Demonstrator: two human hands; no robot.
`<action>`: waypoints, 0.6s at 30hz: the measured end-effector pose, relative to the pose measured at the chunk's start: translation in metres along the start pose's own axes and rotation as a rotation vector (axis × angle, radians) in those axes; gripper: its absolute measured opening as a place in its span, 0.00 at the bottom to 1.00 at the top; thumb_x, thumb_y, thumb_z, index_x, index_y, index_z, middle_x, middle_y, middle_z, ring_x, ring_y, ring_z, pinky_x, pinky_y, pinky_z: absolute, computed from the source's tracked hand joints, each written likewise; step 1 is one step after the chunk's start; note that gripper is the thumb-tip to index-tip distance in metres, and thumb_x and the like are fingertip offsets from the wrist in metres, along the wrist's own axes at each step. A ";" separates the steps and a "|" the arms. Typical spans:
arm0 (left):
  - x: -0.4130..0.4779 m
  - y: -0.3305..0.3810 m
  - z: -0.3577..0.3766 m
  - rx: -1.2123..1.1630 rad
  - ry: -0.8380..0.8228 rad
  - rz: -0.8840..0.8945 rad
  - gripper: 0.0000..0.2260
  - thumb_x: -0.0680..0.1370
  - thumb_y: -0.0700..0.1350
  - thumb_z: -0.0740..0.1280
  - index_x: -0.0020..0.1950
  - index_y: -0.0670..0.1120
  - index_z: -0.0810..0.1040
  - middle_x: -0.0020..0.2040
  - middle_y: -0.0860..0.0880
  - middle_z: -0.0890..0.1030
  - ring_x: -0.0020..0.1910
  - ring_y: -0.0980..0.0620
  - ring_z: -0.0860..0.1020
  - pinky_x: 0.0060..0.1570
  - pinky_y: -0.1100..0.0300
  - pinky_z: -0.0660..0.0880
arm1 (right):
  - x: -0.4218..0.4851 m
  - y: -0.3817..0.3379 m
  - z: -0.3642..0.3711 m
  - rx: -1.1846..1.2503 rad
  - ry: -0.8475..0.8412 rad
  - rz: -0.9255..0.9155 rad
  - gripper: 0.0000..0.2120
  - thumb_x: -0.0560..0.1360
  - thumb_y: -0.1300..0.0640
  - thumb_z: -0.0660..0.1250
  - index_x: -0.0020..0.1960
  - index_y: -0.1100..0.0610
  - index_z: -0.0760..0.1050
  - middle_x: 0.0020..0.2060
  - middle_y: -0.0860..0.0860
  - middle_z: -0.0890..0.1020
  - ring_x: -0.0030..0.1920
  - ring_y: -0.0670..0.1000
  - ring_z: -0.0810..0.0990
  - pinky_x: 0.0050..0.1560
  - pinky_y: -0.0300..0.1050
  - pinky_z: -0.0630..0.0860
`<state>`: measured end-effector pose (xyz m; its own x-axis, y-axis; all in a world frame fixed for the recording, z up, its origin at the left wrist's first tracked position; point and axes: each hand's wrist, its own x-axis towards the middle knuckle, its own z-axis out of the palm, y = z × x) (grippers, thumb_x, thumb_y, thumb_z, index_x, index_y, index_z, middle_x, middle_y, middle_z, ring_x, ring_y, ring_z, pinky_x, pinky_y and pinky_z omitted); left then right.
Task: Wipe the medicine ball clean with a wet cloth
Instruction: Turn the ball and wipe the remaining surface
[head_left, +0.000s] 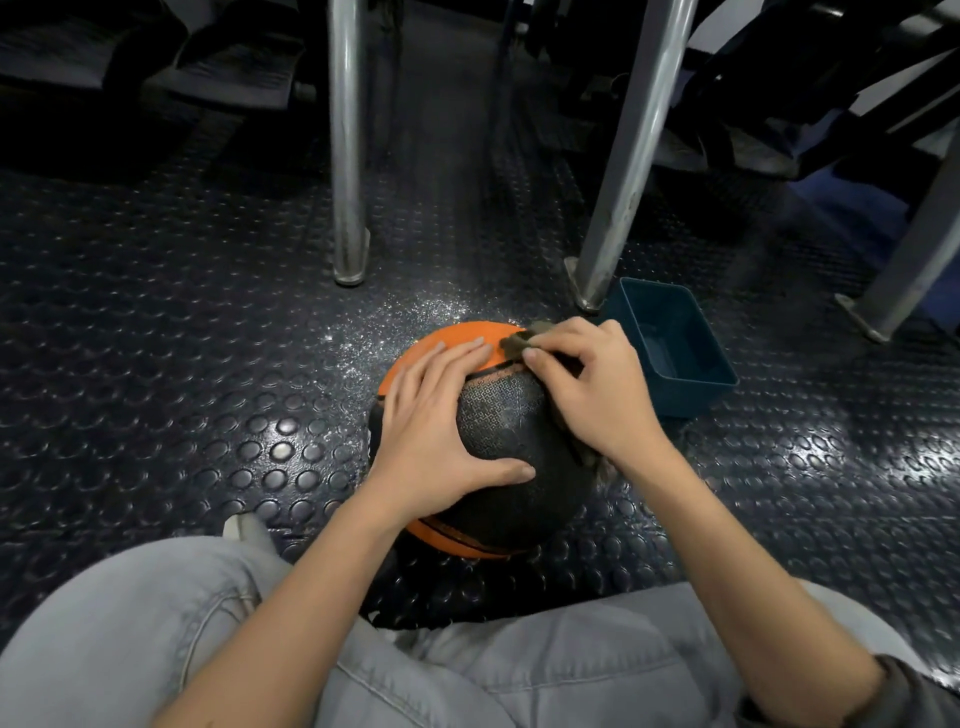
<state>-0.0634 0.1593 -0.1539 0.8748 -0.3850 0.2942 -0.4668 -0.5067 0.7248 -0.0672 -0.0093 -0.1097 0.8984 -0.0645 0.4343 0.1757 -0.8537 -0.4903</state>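
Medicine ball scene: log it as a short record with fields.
ball: orange and black medicine ball on the studded floor
left hand: flat on the ball, fingers straight
right hand: grips the cloth against the ball's far upper side
tub: blue tub on the floor, right of the ball
tub contents: cannot tell

Floor L of medicine ball is left open; R is blocked by tub, far side by metal legs.

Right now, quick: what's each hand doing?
Left hand: open, resting flat on the medicine ball.
Right hand: closed on the cloth, pressing it to the ball.
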 end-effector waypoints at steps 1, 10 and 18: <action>-0.001 -0.001 -0.001 -0.008 -0.006 0.001 0.46 0.54 0.71 0.65 0.71 0.61 0.58 0.65 0.75 0.52 0.68 0.68 0.48 0.66 0.72 0.39 | 0.002 0.002 0.000 0.009 -0.011 -0.013 0.06 0.75 0.56 0.68 0.49 0.55 0.83 0.44 0.44 0.81 0.44 0.50 0.70 0.47 0.30 0.63; 0.004 0.004 0.003 0.005 0.000 -0.008 0.49 0.53 0.73 0.64 0.72 0.57 0.61 0.64 0.74 0.52 0.67 0.69 0.47 0.71 0.60 0.44 | 0.018 0.035 0.003 0.074 -0.009 0.348 0.07 0.75 0.59 0.68 0.50 0.58 0.83 0.48 0.53 0.83 0.52 0.53 0.79 0.50 0.37 0.67; 0.008 -0.002 -0.001 -0.044 -0.014 -0.042 0.48 0.53 0.72 0.64 0.72 0.58 0.60 0.66 0.68 0.56 0.71 0.61 0.53 0.73 0.55 0.49 | -0.016 -0.009 0.001 0.014 0.012 -0.096 0.07 0.74 0.54 0.66 0.47 0.54 0.83 0.43 0.42 0.80 0.43 0.49 0.69 0.48 0.32 0.64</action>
<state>-0.0551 0.1579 -0.1517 0.8914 -0.3752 0.2542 -0.4232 -0.4885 0.7631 -0.0823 0.0000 -0.1132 0.8721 0.0111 0.4892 0.2669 -0.8488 -0.4565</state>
